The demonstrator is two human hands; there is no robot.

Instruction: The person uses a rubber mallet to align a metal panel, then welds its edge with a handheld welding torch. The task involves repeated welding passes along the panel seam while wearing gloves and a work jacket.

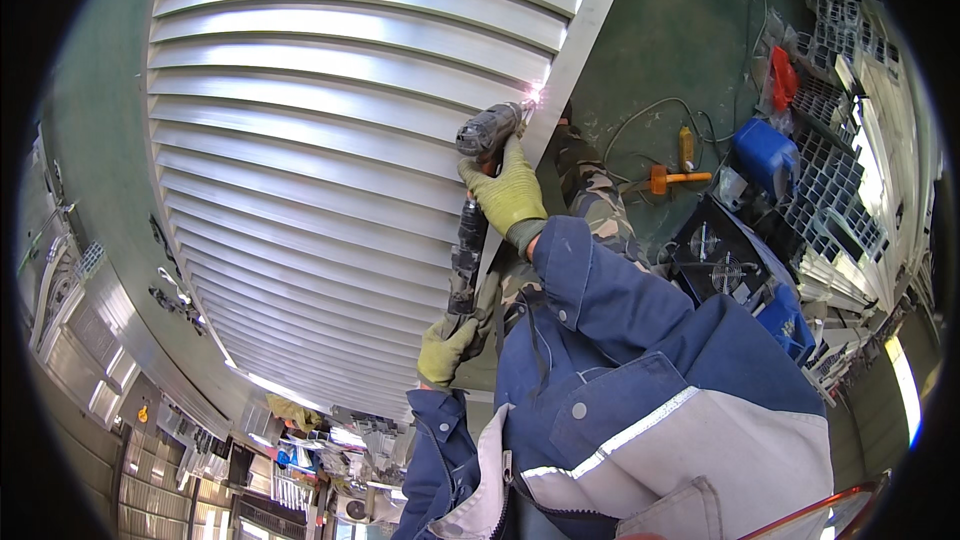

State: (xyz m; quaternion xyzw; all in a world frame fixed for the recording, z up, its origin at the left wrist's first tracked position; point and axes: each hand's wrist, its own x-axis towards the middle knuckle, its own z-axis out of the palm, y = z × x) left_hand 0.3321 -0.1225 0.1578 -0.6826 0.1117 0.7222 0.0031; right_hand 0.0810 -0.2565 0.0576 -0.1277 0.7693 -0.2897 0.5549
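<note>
Grinder (478,190) — gripped by both gloved hands: right hand (508,195) clamped near its head, left hand (447,348) clamped on its tail. Its tip sparks against the frame (585,35) edging the louvred panel (330,120) — floor (690,30) beyond.

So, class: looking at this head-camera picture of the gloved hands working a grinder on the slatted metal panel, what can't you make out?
- Grinder disc: lost in the spark glare at the panel frame.
- Left hand fingers: wrapped around the tool's rear, hidden behind it.
- Right hand palm: turned away, against the grinder.
- Blue box on the floor: too small and bent by the lens rim.
- Panel's far end: cut off by the top edge.
</note>
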